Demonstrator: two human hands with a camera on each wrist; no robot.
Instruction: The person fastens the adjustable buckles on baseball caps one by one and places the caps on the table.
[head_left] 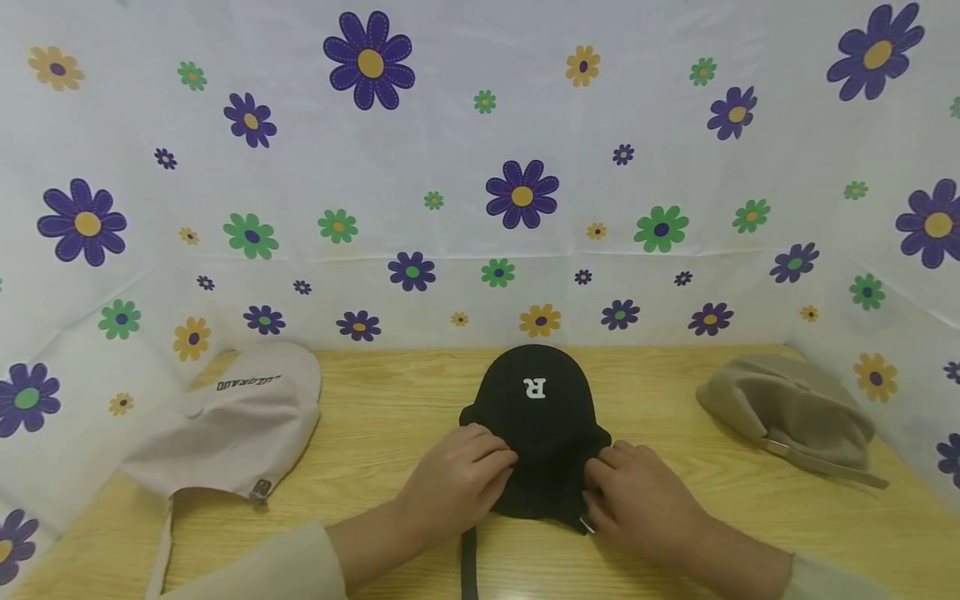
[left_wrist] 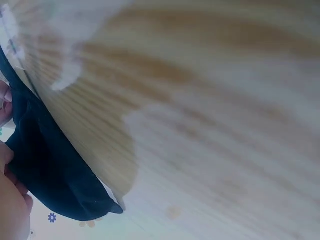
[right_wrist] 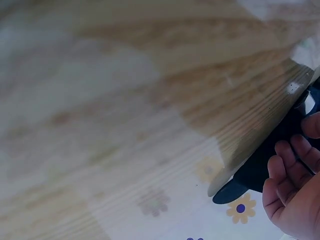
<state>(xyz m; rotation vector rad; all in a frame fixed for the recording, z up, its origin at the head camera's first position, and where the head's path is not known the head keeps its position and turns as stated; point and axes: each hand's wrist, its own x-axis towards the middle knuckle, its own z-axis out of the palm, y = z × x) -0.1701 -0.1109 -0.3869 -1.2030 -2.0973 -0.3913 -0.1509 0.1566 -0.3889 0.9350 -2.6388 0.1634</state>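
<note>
A black cap (head_left: pixel 534 417) with a white letter R lies on the wooden table, its rounded visor toward the back. My left hand (head_left: pixel 461 471) pinches the cap's left side with curled fingers. At the opposite side, my right hand (head_left: pixel 637 496) grips the fabric near a small metal buckle (head_left: pixel 588 524). A black strap (head_left: pixel 468 567) hangs down below my left hand. In the left wrist view the dark cap (left_wrist: pixel 55 160) spreads out from the fingers at the left edge. The right wrist view shows curled fingers (right_wrist: pixel 282 165) against the cap's dark edge.
To the left sits a pale pinkish cap (head_left: pixel 247 433) with dark lettering and its strap hanging loose. A brown cap (head_left: pixel 795 408) rests at the right. Behind the wooden table (head_left: pixel 390 392), a white flower-print cloth (head_left: pixel 450 150) covers the back and sides.
</note>
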